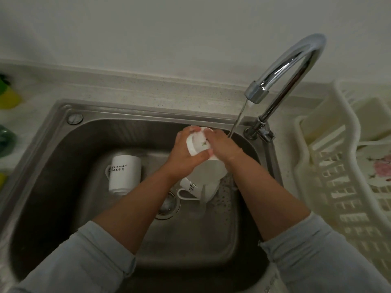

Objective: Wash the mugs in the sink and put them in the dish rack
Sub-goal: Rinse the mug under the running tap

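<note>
Left grip (182, 155) and right grip (223, 147) clamp a white mug (198, 143) above the sink (63, 187) holding two more mugs (123, 174).

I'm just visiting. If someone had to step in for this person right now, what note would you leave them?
Left hand: grips the held mug over the sink.
Right hand: holds the same mug, next to the stream from the running faucet.
Lettered mug lies on its side at the sink's left; another mug lies below the hands.
Done: no mug is visible in the dish rack.
Left: finish this mug, wash the others, rack them all.
</note>
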Demonstrator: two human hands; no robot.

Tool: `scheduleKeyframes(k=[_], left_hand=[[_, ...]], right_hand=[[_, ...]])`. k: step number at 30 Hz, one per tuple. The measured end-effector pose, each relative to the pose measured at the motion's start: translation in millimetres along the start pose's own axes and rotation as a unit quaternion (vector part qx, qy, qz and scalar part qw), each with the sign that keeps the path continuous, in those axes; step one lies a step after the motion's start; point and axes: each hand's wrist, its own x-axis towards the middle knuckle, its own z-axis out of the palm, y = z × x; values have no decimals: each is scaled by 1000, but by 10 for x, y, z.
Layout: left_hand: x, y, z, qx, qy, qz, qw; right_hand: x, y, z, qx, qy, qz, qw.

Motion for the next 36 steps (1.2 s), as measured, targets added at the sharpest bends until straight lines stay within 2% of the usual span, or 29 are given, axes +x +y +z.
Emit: scheduleKeyframes(k=[3,5,8,10,13,14,16,19,23,26,28,32,36], left_hand=[[-22,-8,52,41,-35,36,998],[-8,25,50,17,-30,25,999],[29,-2,-32,-57,-11,-11,998],[3,-60,-59,-78,-28,-35,996],[-98,-69,30,-72,-55,-40,995],[-108,-69,63,-67,-53,-32,996],[-84,-49,87,-52,-57,-13,997],[-28,0,62,-82,-60,-25,995],[-12,8,55,-141,-51,-66,987],[-43,-5,38,-75,-83,-63,992],[-33,11,12,0,-101,-26,995],[8,148,49,178,-127,41,975],[49,308,116,235,-168,71,955]], right_hand=[[4,-93,-76,84,9,53,995],[-52,-149,-112,105,6,62,992],[-140,-93,-68,6,-6,0,1000],[-201,-23,-30,-20,-15,9,1000],[-222,7,-91,155,-71,132,977],[-228,4,-114,212,-89,155,961],[-142,76,-122,275,-67,166,945],[-134,105,-125,228,-39,149,961],[-232,149,-198,198,-72,136,968],[-286,187,-264,221,-122,150,956],[-277,230,-252,206,-135,146,958],[-278,295,-192,221,-77,95,968],[-294,469,-185,342,-27,0,939]])
